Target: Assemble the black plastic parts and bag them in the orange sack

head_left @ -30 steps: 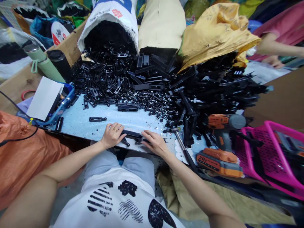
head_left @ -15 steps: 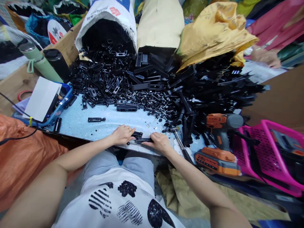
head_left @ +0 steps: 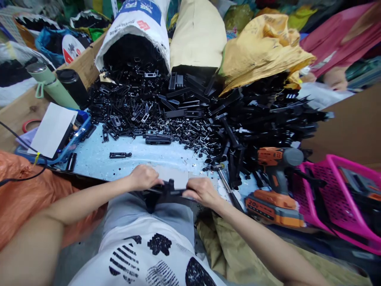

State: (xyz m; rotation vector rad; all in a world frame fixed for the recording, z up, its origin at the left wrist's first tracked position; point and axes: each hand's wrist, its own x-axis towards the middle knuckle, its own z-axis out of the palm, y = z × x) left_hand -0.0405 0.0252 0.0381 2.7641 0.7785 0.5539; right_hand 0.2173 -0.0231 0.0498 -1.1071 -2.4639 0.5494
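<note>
My left hand point(head_left: 145, 177) and my right hand point(head_left: 202, 191) both grip a long black plastic part point(head_left: 168, 190), held level between them just off the near edge of the pale blue table point(head_left: 98, 159), above my lap. Each hand is closed round one end of the part. A small upright piece sticks up from its middle. Beyond the hands a single black part point(head_left: 120, 155) lies alone on the table, and another thicker one point(head_left: 158, 138) lies farther back.
A big heap of black plastic parts point(head_left: 208, 107) spills from white point(head_left: 137, 28) and yellow sacks point(head_left: 264, 43). An orange cordless drill point(head_left: 275, 182) and a hammer point(head_left: 226, 183) lie right, beside a pink basket point(head_left: 336, 194). Two bottles point(head_left: 56, 85) and a blue tray point(head_left: 74, 135) stand left. Another person's arm point(head_left: 335, 77) shows far right.
Both hands have drawn the black part back from the table top toward me, off the near edge. The hands have come closer together on it.
</note>
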